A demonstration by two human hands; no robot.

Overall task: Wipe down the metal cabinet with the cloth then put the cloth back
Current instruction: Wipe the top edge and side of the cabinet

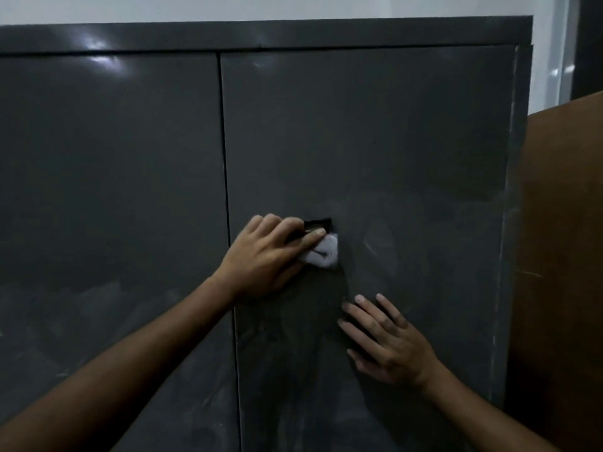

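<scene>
The dark grey metal cabinet [391,141] fills the view, its two doors closed with a vertical seam between them. My left hand [264,256] presses a small bunched white cloth [323,254] against the right door, just below a dark recessed handle [318,225]. Most of the cloth is hidden under my fingers. My right hand [388,340] lies flat on the right door, lower and to the right, fingers spread and holding nothing. Smears and dusty streaks show on the lower parts of both doors.
A brown wooden panel [561,256] stands right next to the cabinet's right side. A white wall [261,6] shows above the cabinet top, with a white frame [559,60] at the upper right.
</scene>
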